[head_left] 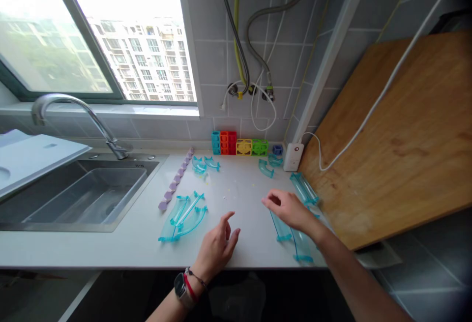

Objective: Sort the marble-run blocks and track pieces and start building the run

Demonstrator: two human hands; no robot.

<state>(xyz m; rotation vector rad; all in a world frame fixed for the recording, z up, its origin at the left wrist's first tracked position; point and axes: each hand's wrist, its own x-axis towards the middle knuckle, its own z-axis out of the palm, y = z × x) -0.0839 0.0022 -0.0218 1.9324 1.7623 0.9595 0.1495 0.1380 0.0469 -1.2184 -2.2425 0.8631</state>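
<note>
The right hand, loosely open and seemingly empty, hovers over likely light, stiff, slick blue track pieces, best pinched by their side rails; the left hand is open, empty

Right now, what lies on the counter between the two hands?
In the head view, mostly bare white counter; close under the right hand a clear blue track piece lies on the side facing the left hand.

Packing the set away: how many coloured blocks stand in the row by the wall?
5: teal, orange, red, yellow and green, left to right in one row. None looks hidden.
</note>
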